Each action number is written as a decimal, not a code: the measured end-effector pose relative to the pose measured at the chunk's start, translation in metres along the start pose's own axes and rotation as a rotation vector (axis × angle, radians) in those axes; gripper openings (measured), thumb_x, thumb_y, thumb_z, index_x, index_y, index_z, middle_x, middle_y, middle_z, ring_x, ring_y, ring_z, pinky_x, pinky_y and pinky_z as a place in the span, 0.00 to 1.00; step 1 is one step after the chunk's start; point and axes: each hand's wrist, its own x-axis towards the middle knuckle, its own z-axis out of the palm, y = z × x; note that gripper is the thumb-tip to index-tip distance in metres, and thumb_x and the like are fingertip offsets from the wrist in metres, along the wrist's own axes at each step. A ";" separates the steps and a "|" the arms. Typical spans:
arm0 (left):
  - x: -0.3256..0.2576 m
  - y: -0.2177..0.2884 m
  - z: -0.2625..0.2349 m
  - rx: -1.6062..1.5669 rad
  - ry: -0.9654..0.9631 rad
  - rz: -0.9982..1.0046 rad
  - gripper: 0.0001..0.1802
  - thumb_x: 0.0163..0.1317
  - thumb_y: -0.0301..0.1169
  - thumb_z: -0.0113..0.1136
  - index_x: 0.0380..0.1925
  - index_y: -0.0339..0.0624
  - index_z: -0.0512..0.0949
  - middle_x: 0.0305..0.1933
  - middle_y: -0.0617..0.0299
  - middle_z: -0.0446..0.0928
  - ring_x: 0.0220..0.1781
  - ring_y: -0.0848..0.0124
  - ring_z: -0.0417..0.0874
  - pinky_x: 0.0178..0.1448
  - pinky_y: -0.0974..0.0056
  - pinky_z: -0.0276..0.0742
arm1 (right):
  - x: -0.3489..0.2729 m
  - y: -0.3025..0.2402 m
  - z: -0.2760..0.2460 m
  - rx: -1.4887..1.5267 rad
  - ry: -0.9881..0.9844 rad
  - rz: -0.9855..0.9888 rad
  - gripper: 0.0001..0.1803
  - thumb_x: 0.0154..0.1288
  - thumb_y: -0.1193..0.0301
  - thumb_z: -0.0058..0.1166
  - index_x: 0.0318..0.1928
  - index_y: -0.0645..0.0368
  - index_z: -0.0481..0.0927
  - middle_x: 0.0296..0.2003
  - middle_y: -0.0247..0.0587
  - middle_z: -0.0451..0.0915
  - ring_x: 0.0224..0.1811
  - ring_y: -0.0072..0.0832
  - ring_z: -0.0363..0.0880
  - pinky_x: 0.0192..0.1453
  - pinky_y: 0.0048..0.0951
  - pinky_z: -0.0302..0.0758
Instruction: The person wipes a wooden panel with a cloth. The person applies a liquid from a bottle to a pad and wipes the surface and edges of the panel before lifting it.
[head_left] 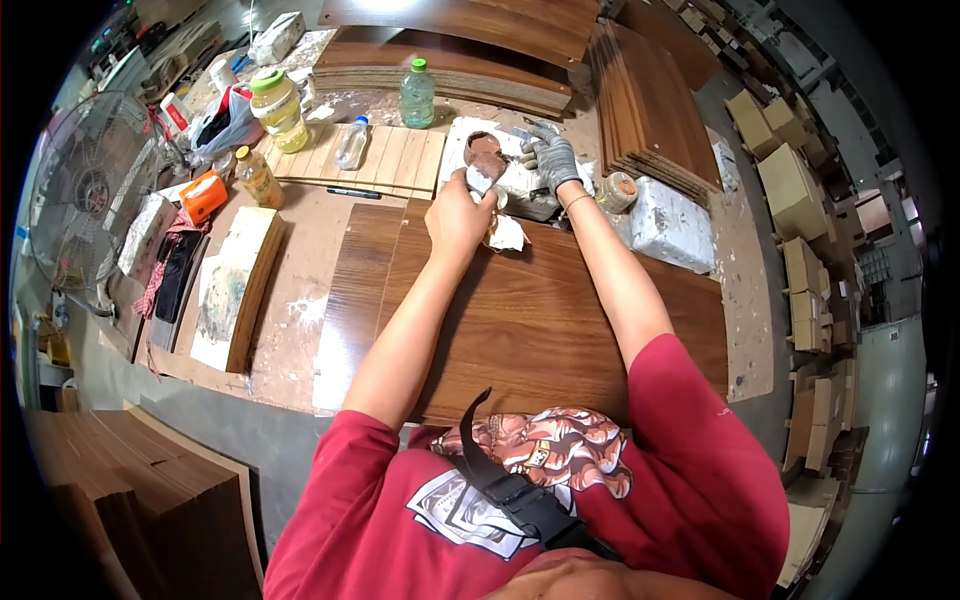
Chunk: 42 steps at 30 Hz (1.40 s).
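Note:
My bare left hand [461,212] is closed around a crumpled white wad [480,182], either paper or cloth; a loose white piece [507,234] hangs just below the fingers. Directly beyond it lies brown paste [485,152] in and around a round opening on a white-wrapped block [463,133]. To the right of the paste, my right hand [552,160] in a grey glove is curled, with something thin and greyish at its fingertips that is too small to name. Below both forearms lies a dark brown wood-grain board [520,310].
Bottles, including a green-capped one [417,95], stand at the back left. Stacked brown panels [650,110] rise at the back right, a white-wrapped block [672,224] before them. A wooden block [238,290] and fan [95,190] are on the left.

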 end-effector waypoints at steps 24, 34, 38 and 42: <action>0.003 -0.004 0.007 0.032 0.010 0.047 0.31 0.53 0.44 0.70 0.53 0.35 0.81 0.38 0.43 0.87 0.44 0.49 0.90 0.49 0.51 0.84 | 0.013 -0.015 0.034 -1.181 0.071 -0.455 0.17 0.67 0.61 0.57 0.37 0.64 0.87 0.35 0.58 0.85 0.37 0.53 0.83 0.48 0.45 0.79; 0.003 -0.005 0.005 0.035 0.020 0.033 0.32 0.54 0.45 0.70 0.55 0.36 0.81 0.40 0.42 0.87 0.46 0.49 0.89 0.50 0.50 0.84 | 0.021 0.013 0.033 -1.037 0.178 -0.630 0.17 0.70 0.64 0.56 0.32 0.68 0.83 0.29 0.55 0.85 0.30 0.46 0.84 0.39 0.43 0.80; 0.003 0.000 0.009 0.027 -0.004 0.034 0.32 0.54 0.46 0.70 0.55 0.36 0.81 0.41 0.42 0.87 0.46 0.48 0.89 0.50 0.50 0.84 | 0.043 0.032 0.011 -0.483 0.175 0.018 0.17 0.67 0.62 0.59 0.34 0.67 0.85 0.28 0.48 0.85 0.33 0.39 0.85 0.43 0.41 0.81; 0.003 -0.022 -0.002 0.038 0.061 -0.002 0.32 0.54 0.45 0.70 0.54 0.36 0.81 0.40 0.42 0.87 0.46 0.48 0.89 0.50 0.50 0.84 | 0.020 0.017 0.057 0.132 0.176 0.258 0.05 0.69 0.75 0.63 0.38 0.62 0.80 0.21 0.37 0.77 0.17 0.30 0.76 0.17 0.30 0.76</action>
